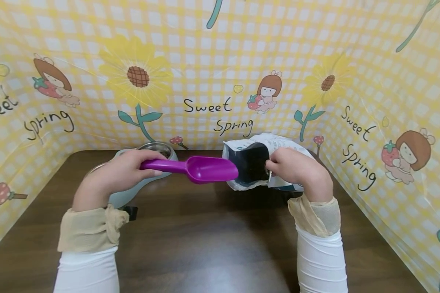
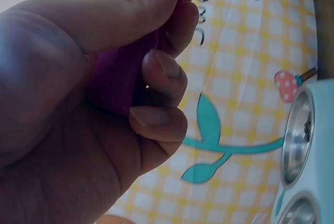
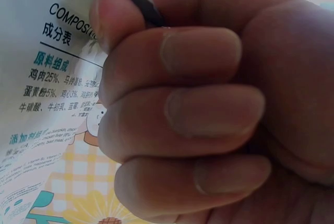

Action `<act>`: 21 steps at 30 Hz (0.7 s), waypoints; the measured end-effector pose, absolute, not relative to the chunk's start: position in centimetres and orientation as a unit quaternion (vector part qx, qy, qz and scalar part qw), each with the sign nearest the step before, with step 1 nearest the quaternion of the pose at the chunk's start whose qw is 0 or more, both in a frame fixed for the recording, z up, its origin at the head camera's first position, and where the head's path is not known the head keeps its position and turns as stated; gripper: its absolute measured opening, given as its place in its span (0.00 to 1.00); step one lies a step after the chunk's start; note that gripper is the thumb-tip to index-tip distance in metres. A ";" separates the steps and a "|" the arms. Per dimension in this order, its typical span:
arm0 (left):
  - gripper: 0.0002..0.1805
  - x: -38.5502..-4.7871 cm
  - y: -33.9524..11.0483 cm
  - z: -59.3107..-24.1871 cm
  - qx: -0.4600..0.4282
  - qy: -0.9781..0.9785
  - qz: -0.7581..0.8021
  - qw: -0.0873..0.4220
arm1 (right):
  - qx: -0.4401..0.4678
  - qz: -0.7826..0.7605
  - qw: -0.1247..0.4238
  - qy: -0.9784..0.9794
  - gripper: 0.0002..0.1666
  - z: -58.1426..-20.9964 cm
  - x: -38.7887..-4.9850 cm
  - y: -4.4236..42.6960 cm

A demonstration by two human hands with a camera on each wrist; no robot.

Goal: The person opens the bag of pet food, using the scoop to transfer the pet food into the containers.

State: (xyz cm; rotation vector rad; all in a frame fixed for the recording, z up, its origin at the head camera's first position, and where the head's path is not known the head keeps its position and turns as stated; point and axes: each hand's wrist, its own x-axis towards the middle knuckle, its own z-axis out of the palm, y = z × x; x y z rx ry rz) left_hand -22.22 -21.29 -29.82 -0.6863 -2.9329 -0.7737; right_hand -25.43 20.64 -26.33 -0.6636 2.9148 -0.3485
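My left hand (image 1: 126, 170) grips the handle of a purple scoop (image 1: 210, 169), its fingers curled round it in the left wrist view. The scoop's bowl points right, its tip at the mouth of a white printed bag (image 1: 238, 145). That bag's mouth faces left and shows a dark inside. With thumb and curled fingers, my right hand (image 1: 297, 167) pinches the bag's edge; printed text on the bag (image 3: 47, 98) shows beside the fingers in the right wrist view. Any contents of the bag are hidden from sight.
Behind my left hand stands a pale blue double-bowl feeder (image 1: 126, 197) with metal bowls (image 2: 297, 138); a few dark bits lie in one. A small black object (image 1: 131, 212) lies by my left wrist. A yellow checked cloth (image 1: 201, 61) walls the brown table (image 1: 190, 248).
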 end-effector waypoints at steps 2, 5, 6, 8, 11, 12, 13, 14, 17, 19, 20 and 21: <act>0.12 -22.5 -20.3 -29.9 -0.225 -0.941 -0.251 0.008 | -0.220 -0.117 0.066 0.966 0.25 -26.3 -25.4 20.7; 0.12 -23.0 -18.8 -30.0 -0.224 -0.940 -0.259 -0.009 | -0.220 -0.118 0.067 0.966 0.25 -26.3 -25.4 20.6; 0.12 -23.2 -18.3 -30.1 -0.225 -0.940 -0.256 -0.011 | -0.220 -0.118 0.067 0.966 0.25 -26.3 -25.4 20.6; 0.11 -23.6 -17.1 -30.3 -0.227 -0.941 -0.250 -0.014 | -0.222 -0.115 0.064 0.966 0.26 -26.2 -25.4 20.6; 0.11 -24.1 -15.4 -30.5 -0.233 -0.943 -0.237 -0.008 | -0.227 -0.114 0.058 0.966 0.27 -26.2 -25.3 20.6; 0.11 -24.2 -14.9 -30.6 -0.235 -0.944 -0.233 -0.004 | -0.228 -0.114 0.057 0.965 0.27 -26.2 -25.3 20.5; 0.11 -24.3 -14.4 -30.7 -0.234 -0.944 -0.232 0.001 | -0.230 -0.113 0.055 0.965 0.27 -26.2 -25.3 20.5; 0.11 -24.3 -13.9 -30.8 -0.234 -0.945 -0.229 0.009 | -0.231 -0.113 0.054 0.965 0.27 -26.2 -25.3 20.5; 0.11 -24.3 -12.5 -30.9 -0.225 -0.948 -0.220 0.042 | -0.238 -0.112 0.051 0.964 0.27 -26.3 -25.3 20.4; 0.11 -24.1 -11.4 -30.9 -0.217 -0.950 -0.215 0.064 | -0.240 -0.108 0.048 0.964 0.27 -26.4 -25.3 20.4; 0.11 -24.0 -10.9 -31.0 -0.216 -0.951 -0.210 0.075 | -0.241 -0.107 0.046 0.964 0.27 -26.4 -25.3 20.4; 0.11 -24.0 -10.3 -31.0 -0.215 -0.951 -0.204 0.087 | -0.241 -0.106 0.044 0.964 0.27 -26.4 -25.3 20.4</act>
